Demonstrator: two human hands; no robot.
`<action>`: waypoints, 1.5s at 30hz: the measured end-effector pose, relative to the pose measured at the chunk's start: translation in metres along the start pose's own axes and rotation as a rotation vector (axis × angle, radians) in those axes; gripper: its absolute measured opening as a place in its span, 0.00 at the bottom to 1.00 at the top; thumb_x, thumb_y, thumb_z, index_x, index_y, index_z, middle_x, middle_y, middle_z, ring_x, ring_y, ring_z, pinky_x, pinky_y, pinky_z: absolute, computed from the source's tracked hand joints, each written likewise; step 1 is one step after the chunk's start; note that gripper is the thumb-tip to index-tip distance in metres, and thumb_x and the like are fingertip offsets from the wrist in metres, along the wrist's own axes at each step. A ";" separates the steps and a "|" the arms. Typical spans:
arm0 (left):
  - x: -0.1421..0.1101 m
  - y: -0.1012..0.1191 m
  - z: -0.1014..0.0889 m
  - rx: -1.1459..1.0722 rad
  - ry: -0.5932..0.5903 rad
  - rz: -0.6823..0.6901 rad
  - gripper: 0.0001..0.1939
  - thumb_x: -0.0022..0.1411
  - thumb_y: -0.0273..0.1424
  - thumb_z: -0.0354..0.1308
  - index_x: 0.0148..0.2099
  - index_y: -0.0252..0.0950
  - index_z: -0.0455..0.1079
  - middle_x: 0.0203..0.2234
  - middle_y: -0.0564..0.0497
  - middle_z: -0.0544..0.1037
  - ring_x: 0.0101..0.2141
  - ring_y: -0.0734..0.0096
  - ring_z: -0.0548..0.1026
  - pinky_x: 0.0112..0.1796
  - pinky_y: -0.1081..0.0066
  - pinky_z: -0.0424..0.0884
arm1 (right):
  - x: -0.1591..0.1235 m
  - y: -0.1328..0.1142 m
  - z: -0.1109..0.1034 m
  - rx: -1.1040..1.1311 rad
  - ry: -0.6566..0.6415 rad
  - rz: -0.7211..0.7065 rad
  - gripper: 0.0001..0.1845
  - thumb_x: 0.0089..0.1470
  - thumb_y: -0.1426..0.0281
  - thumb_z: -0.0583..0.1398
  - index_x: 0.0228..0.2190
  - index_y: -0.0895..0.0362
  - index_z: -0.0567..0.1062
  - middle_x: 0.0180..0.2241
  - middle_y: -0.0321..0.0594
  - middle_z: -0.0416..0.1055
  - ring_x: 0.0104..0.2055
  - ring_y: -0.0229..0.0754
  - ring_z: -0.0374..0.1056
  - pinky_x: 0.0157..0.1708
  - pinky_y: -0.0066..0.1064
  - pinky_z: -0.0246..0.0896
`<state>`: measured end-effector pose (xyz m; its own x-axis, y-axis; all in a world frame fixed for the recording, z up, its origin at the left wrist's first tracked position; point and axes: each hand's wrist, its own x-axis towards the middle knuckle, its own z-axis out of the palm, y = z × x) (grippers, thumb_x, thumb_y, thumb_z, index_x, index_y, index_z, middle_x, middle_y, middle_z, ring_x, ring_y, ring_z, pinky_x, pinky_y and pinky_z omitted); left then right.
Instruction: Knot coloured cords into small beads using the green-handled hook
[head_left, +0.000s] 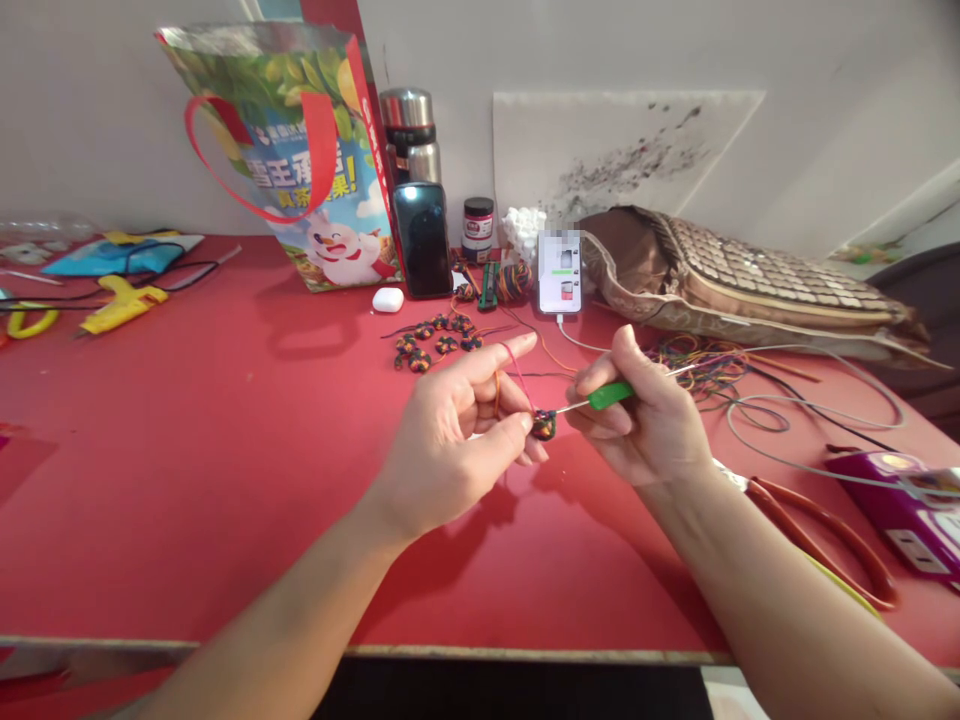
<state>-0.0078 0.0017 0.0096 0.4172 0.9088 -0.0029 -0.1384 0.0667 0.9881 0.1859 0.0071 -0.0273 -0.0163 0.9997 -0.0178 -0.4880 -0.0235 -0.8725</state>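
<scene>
Between thumb and fingers my left hand (469, 430) pinches a small dark multicoloured crochet piece (544, 425). A strand of pink and orange yarn (517, 368) runs over its raised index finger. My right hand (646, 415) is closed round the green grip of a crochet hook (611, 395). The hook's metal tip reaches the crochet piece at its upper edge. Just beyond my left hand, several small crocheted balls (420, 360) of the same colours lie on the red table (225, 480).
Behind stand a gift bag (322, 200), a steel flask (409, 120), a dark phone (421, 240) and a lit phone (559, 272). Tangled yarn (697, 365) and a brown bag (720, 270) are at right, near red-handled pliers (825, 530) and a purple power strip (900, 510). A yellow glue gun (124, 303) lies left.
</scene>
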 end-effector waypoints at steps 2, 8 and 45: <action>0.000 0.000 0.000 0.012 0.002 0.005 0.34 0.57 0.21 0.66 0.67 0.27 0.71 0.28 0.58 0.76 0.26 0.72 0.82 0.30 0.73 0.79 | -0.002 -0.002 0.001 -0.033 0.032 -0.032 0.27 0.46 0.46 0.77 0.19 0.57 0.84 0.07 0.28 0.53 0.12 0.28 0.45 0.14 0.25 0.44; 0.002 -0.002 0.000 0.028 -0.004 -0.001 0.36 0.59 0.21 0.65 0.69 0.26 0.68 0.28 0.59 0.75 0.26 0.73 0.82 0.30 0.74 0.78 | -0.004 -0.004 0.002 -0.122 0.080 -0.101 0.31 0.48 0.43 0.75 0.19 0.58 0.83 0.08 0.30 0.54 0.11 0.29 0.47 0.15 0.28 0.45; 0.010 -0.016 -0.004 0.354 0.124 0.044 0.36 0.59 0.22 0.64 0.70 0.29 0.69 0.28 0.56 0.77 0.28 0.71 0.80 0.32 0.71 0.76 | -0.029 -0.006 0.011 -0.724 0.128 -0.579 0.26 0.67 0.49 0.64 0.24 0.50 0.87 0.16 0.37 0.72 0.17 0.37 0.64 0.21 0.33 0.60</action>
<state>-0.0051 0.0112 -0.0071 0.3024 0.9522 0.0439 0.1739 -0.1004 0.9796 0.1798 -0.0219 -0.0160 0.1767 0.8488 0.4983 0.2734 0.4440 -0.8533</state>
